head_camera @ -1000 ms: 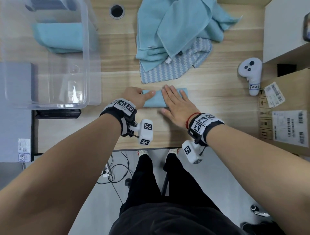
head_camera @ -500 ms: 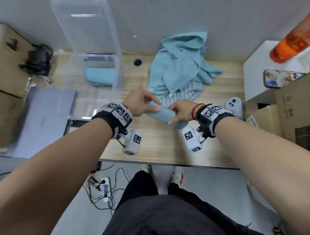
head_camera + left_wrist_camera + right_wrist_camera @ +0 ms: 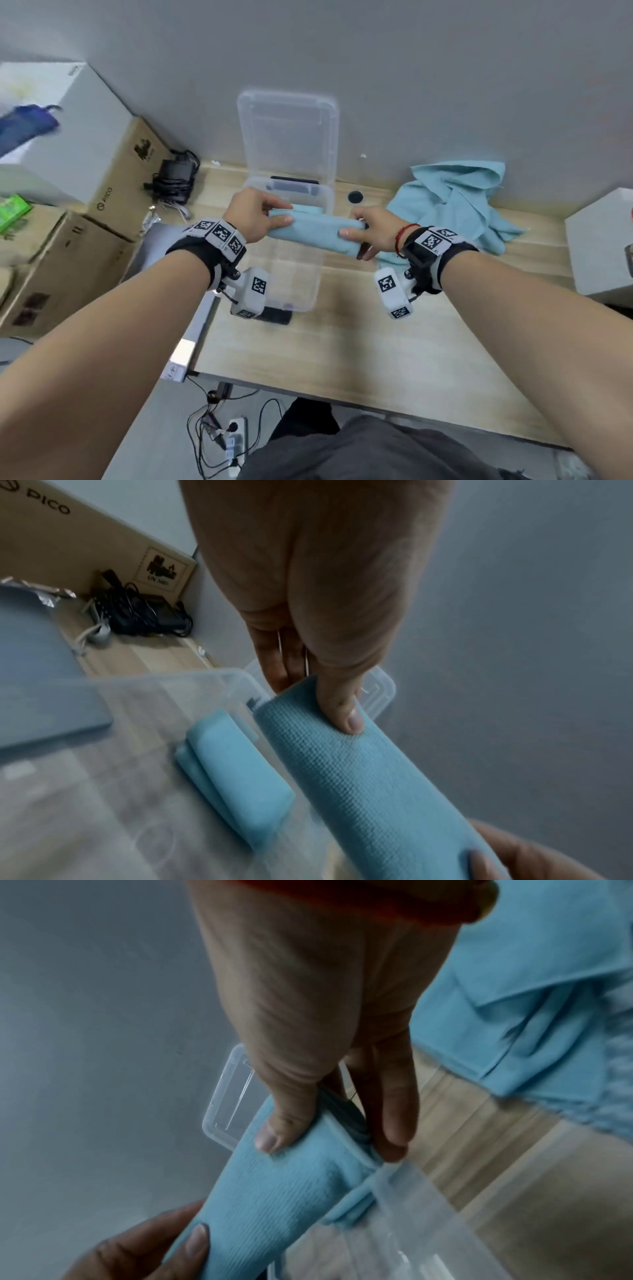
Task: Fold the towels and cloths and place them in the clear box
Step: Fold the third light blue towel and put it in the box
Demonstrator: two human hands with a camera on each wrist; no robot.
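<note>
A folded light-blue cloth (image 3: 315, 232) hangs in the air over the clear box (image 3: 291, 294), held at both ends. My left hand (image 3: 255, 217) pinches its left end, thumb on top (image 3: 346, 712). My right hand (image 3: 371, 233) pinches the right end, thumb above and fingers below (image 3: 284, 1131). Another folded blue cloth (image 3: 232, 775) lies on the box floor, toward the far side. A heap of unfolded blue towels (image 3: 462, 202) lies on the desk to the right of the box.
The box lid (image 3: 287, 137) leans upright against the grey wall behind the box. Cardboard boxes (image 3: 85, 212) and a black charger (image 3: 174, 178) stand at left, a white block (image 3: 599, 246) at right. A dark slab (image 3: 277, 315) lies under the box's near edge.
Both hands lifted the folded cloth off the desk and carried it leftward and away, to above the clear box. My head view has swung up and left.
</note>
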